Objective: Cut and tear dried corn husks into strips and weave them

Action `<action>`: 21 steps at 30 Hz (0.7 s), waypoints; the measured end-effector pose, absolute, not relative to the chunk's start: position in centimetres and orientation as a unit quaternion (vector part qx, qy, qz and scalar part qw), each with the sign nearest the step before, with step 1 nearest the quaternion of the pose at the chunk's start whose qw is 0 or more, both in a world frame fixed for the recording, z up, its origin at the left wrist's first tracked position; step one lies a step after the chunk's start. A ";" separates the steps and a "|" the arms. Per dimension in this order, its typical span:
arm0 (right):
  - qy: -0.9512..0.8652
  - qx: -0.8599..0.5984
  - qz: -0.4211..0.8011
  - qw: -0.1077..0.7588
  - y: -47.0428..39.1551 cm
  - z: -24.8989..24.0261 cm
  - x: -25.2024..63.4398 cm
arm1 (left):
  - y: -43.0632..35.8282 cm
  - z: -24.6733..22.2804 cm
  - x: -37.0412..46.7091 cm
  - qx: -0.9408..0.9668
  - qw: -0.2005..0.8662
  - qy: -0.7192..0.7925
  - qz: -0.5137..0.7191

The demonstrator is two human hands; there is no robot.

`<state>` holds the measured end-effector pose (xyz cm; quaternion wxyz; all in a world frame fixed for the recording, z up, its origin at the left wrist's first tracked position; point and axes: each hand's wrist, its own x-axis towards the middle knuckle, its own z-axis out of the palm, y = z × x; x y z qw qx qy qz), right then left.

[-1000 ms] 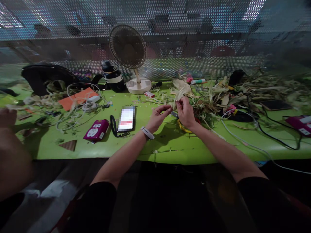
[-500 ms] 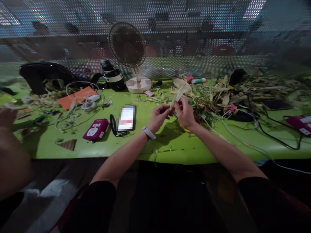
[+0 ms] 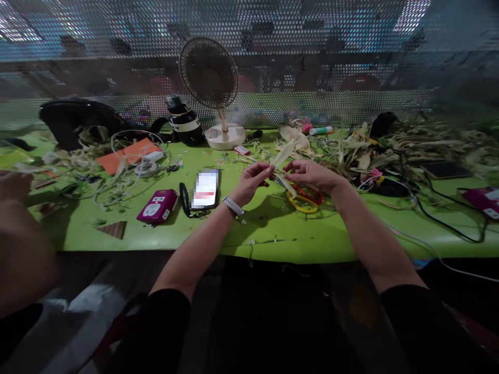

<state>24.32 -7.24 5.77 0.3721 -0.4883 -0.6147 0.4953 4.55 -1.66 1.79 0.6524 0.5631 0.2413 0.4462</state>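
Husk strip: at the middle of the clock, above the green table, with a broad pale part toward 1 o'clock and a narrow part toward 4.

Around that centre, from the far left: at 9 o'clock, another person's arm and hand. Then, also toward 9, orange paper among cables and plant scraps. Between 8 and 9, a purple box; nearer, a lit phone. Toward 10, a black bottle; toward 11, a round fan on a white base.

Just left of centre, left hand: closed narrow, pinching the husk strip between thumb and fingers. Just right of centre, right hand: fingers bent beside the husk strip, contact and grip impossible to tell. Below, toward 5, yellow and red looped handles. Toward 1 to 2, a green-and-white marker; toward 3, a heap of husks, a dark phone and a second purple box.
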 end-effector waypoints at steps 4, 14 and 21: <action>-0.643 -0.484 0.467 0.366 -7.3 6.5 24.8 | -1.4 2.0 4.6 0.584 0.626 0.249 0.452; -0.730 -0.514 0.328 0.309 -7.8 6.2 23.7 | -1.1 2.0 4.6 0.601 0.578 0.298 0.464; -0.806 -0.486 -0.018 0.338 -7.6 5.2 22.8 | -0.6 1.9 4.4 0.626 0.564 0.315 0.437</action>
